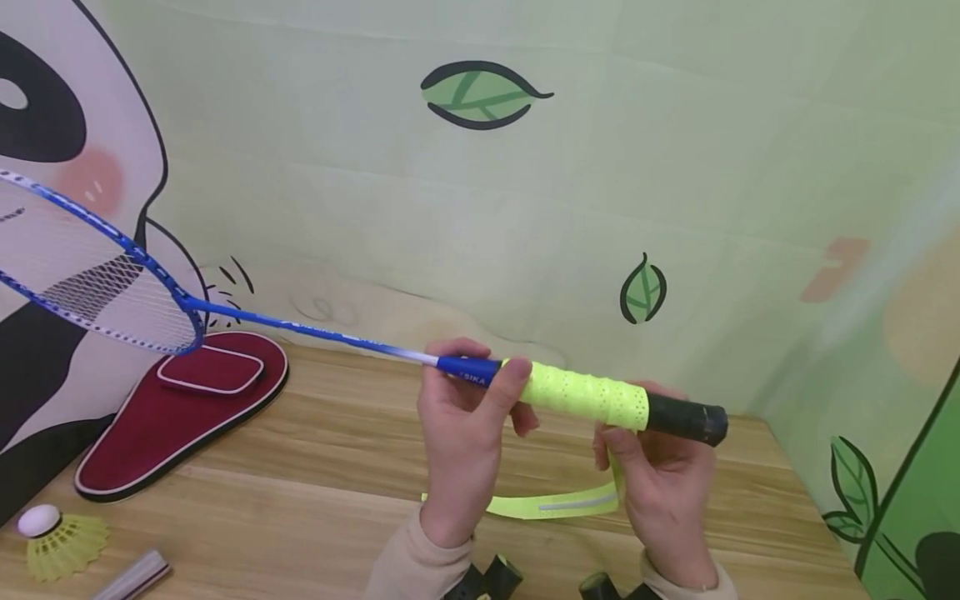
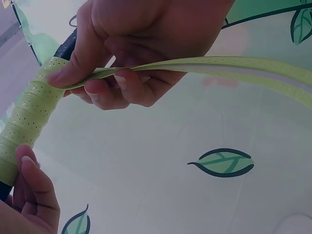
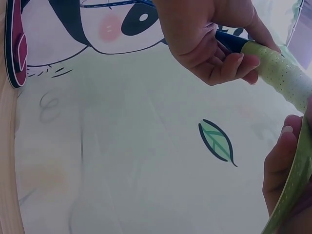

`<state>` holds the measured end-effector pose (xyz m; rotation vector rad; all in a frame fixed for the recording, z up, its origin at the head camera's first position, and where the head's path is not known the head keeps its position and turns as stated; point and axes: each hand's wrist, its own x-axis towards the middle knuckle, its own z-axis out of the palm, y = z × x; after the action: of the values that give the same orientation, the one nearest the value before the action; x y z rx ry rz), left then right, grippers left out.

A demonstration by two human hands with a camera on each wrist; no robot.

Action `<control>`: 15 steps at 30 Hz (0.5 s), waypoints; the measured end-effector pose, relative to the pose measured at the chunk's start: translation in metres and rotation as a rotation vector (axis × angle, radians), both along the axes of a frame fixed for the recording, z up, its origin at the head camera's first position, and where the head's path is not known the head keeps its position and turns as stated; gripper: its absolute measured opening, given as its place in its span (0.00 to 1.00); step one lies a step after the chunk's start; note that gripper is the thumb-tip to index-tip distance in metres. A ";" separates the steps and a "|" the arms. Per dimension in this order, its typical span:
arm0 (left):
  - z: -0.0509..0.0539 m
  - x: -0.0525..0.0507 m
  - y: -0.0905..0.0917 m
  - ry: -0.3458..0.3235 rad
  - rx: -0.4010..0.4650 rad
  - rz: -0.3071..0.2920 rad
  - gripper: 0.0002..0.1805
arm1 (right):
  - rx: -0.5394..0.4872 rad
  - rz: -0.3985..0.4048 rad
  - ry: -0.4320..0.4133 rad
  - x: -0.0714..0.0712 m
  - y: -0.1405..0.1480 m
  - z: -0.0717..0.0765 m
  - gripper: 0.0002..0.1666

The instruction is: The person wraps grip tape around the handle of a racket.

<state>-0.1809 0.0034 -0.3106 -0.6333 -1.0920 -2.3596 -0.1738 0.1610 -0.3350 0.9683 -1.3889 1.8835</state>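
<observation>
Pale green fabric backdrop (image 1: pixel 712 192) with printed leaves and a panda stands behind a light wood-grain surface (image 1: pixel 300 508). From the head view, a blue-and-white badminton racket (image 1: pixel 330 335) is held crosswise above the surface, its handle to the right, probably so both hands can reach it. The left hand (image 1: pixel 461 437) has its grip closed round the blue cone and the start of the perforated neon-yellow wrap (image 1: pixel 585 397), apparently steadying the racket. The right hand (image 1: pixel 671 492) is below the bare black handle end (image 1: pixel 686 418); the loose neon-yellow strip (image 1: pixel 517 507) hangs in a curve from it. Set aside at left are a dark red racket cover with white piping (image 1: pixel 187 425) and a yellow shuttlecock with a white head (image 1: pixel 63 542), perhaps to leave working room.

In the left wrist view, the right grip is pinched narrow, thumb over fingers, with the strip between them right at the wrap's edge, likely to control its angle.

In the right wrist view, left fingers curl about the cone, while the strip runs down past the right hand, partly cut off by the frame.
</observation>
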 end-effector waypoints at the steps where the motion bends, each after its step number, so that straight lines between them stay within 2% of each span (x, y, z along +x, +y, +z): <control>1: 0.000 0.000 0.000 -0.002 -0.004 0.003 0.17 | 0.003 -0.003 -0.001 0.000 0.000 0.000 0.20; 10: 0.001 -0.001 -0.002 0.005 -0.076 -0.042 0.17 | -0.009 -0.044 0.011 0.001 0.000 0.001 0.17; 15: 0.000 -0.001 -0.001 0.027 -0.106 -0.022 0.19 | -0.009 -0.043 0.009 0.001 0.000 0.002 0.15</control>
<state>-0.1816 0.0021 -0.3105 -0.7162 -1.2097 -2.3169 -0.1732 0.1611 -0.3331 0.9342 -1.3846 1.8505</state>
